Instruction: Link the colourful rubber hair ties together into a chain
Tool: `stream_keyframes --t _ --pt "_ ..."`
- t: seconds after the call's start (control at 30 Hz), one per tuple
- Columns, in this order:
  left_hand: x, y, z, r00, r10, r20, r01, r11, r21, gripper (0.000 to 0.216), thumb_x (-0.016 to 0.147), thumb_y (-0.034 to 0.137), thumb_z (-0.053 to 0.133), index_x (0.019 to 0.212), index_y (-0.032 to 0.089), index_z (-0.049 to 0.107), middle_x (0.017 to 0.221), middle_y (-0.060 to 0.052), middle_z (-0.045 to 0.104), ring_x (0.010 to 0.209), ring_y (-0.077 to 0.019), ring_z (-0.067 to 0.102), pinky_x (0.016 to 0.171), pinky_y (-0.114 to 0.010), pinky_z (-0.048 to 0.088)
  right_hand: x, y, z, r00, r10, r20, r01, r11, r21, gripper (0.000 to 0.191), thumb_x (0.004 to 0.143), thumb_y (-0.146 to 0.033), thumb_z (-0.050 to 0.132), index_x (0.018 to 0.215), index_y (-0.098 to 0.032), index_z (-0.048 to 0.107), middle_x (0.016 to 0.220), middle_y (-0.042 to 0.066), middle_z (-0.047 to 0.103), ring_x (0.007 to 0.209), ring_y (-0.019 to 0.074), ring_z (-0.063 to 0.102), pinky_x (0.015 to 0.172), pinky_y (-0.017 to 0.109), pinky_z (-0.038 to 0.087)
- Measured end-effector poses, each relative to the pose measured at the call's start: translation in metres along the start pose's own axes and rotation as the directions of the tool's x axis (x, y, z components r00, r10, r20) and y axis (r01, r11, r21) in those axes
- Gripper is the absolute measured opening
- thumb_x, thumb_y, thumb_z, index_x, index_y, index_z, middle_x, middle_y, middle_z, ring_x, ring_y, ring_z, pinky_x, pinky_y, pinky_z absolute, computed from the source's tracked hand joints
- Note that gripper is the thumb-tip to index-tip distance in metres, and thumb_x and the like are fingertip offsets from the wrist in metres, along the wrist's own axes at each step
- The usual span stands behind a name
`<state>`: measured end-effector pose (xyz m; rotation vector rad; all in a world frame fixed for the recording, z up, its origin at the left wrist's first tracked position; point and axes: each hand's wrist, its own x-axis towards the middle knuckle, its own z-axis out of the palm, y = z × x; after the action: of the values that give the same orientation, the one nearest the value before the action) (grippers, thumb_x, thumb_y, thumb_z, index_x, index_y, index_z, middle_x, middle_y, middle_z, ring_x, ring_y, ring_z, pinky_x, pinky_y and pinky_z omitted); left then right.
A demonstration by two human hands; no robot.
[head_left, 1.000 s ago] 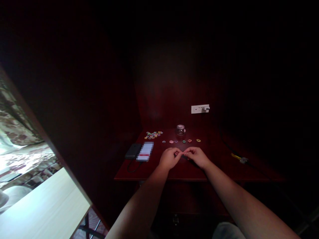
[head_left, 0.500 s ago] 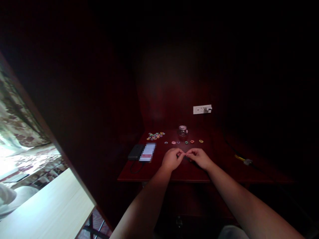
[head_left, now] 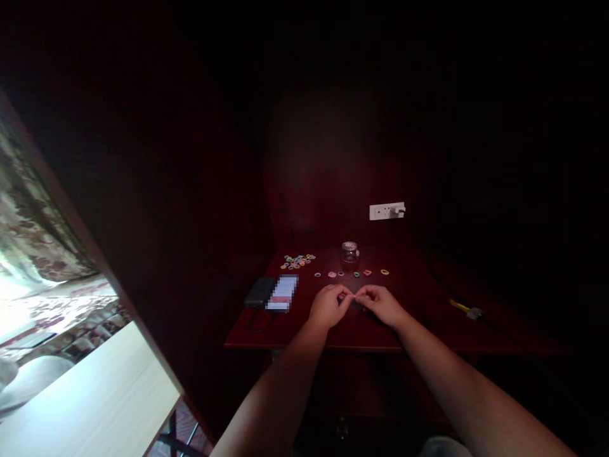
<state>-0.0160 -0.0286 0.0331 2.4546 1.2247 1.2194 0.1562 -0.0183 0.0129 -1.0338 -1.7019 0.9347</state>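
Observation:
My left hand point(head_left: 332, 304) and my right hand point(head_left: 380, 303) meet fingertip to fingertip above the dark red desk point(head_left: 304, 336). Both are closed in a pinch, and whatever lies between the fingertips is too small to make out. Just beyond them runs a loose row of small hair ties: a pale blue one point(head_left: 317, 275), a pink one point(head_left: 332, 275), a purple one point(head_left: 340, 274), a green one point(head_left: 356, 275), a coral one point(head_left: 367, 273) and a yellow one point(head_left: 384, 272). Behind the row stands a clear jar point(head_left: 350, 252).
A pile of mixed-colour hair ties point(head_left: 297, 261) lies at the back left. Nearer are a black box-shaped device point(head_left: 259, 292) with a cable and a phone point(head_left: 283, 293). A yellow cable point(head_left: 459, 305) rests at right. The back wall has a power socket point(head_left: 386, 211).
Both hands keep the same pinched pose, fingertips together. The view has shifted very slightly; the objects on the desk have not moved.

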Motion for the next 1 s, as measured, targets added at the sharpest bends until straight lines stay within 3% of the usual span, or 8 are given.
stream_keyframes --t 0.43,0.7,1.0 --pt "-0.0018 -0.0008 0.0020 0.999 0.022 -0.046 -0.022 1.000 -0.010 0.013 0.079 0.028 0.052 0.078 0.020 0.062 0.074 -0.001 0.062 0.072 -0.0133 0.055 0.070 -0.025 0.043 0.0048 0.0091 0.0012 0.999 -0.020 -0.048 0.020 1.000 0.013 0.032 0.069 -0.046 0.059 0.070 -0.015 0.057 0.047 -0.003 0.051 0.042 0.0098 0.046 0.043 0.021 0.033" --pt "-0.0018 0.0011 0.0007 1.000 0.001 0.013 -0.001 1.000 -0.012 0.011 0.076 0.025 0.055 0.081 0.019 0.063 0.075 -0.002 0.063 0.073 -0.0132 0.056 0.072 -0.025 0.044 0.0007 0.0064 0.0019 0.997 -0.048 -0.058 0.048 0.999 0.007 0.028 0.071 -0.042 0.057 0.071 -0.014 0.058 0.055 -0.002 0.054 0.046 0.0091 0.048 0.046 0.021 0.036" --pt "-0.0012 -0.0008 0.0027 1.000 -0.005 0.017 0.006 1.000 -0.024 0.013 0.077 0.025 0.054 0.082 0.018 0.063 0.077 -0.002 0.064 0.071 -0.0126 0.057 0.072 -0.025 0.045 -0.0005 0.0037 -0.0007 0.999 -0.032 -0.032 0.034 0.998 0.053 0.030 0.065 -0.042 0.064 0.072 -0.014 0.059 0.052 -0.002 0.053 0.046 0.0092 0.047 0.046 0.021 0.035"
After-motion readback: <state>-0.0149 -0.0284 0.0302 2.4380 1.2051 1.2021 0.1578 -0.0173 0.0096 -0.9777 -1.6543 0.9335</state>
